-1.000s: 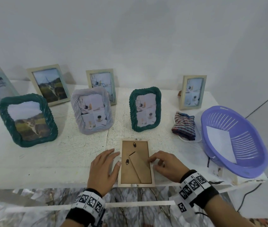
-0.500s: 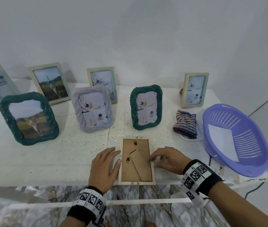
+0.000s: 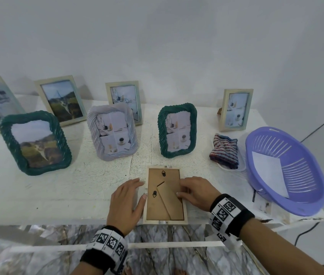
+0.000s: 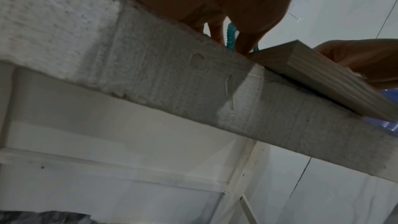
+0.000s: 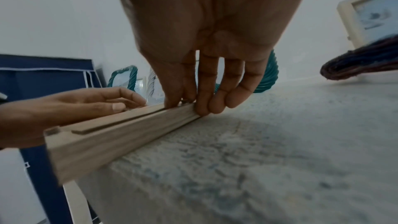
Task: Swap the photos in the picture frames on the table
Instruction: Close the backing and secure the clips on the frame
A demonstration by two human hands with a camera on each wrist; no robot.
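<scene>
Left hand (image 3: 126,201) flat beside face-down frame (image 3: 165,195), grip released, right hand (image 3: 195,192) pinching its edge

The left hand (image 3: 126,199) lies flat, palm down, with its fingers straight and the thumb stretched out sideways. The right hand (image 3: 195,192) has bent fingers (image 5: 206,91), with the tips pressing downward.

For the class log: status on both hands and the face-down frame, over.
Left hand flat beside the face-down frame, thumb at its edge. Right hand fingers curled on its right edge. Backing on. Nothing in the way.
</scene>
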